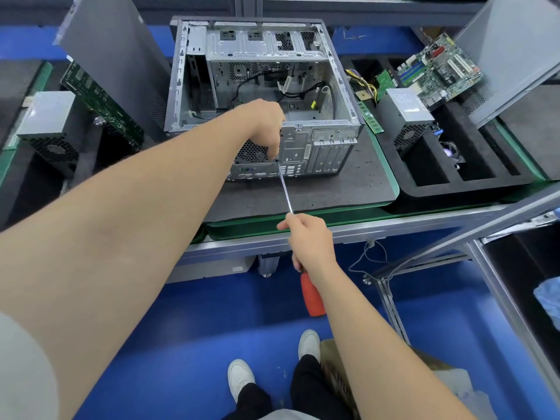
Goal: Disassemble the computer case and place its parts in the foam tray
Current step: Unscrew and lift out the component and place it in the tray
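Observation:
An open grey computer case (339, 86) lies on its side on the dark mat, rear panel facing me, with loose cables inside. My right hand (309, 241) grips a long screwdriver (285, 189) with a red handle. The tip meets the rear panel beside the fan grille (251, 153). My left hand (266, 125) reaches over the case's near edge, its fingers pointing down at the screwdriver tip. The black foam tray (424, 186) sits to the right and holds a motherboard (439, 68), a power supply (403, 116), a RAM stick (369, 116) and cables.
A grey side panel (115, 56) leans at the left, with a green board (100, 101) and another power supply (51, 125) beside it. Another panel (509, 56) leans at the far right. The bench's metal front edge (363, 231) runs below the mat.

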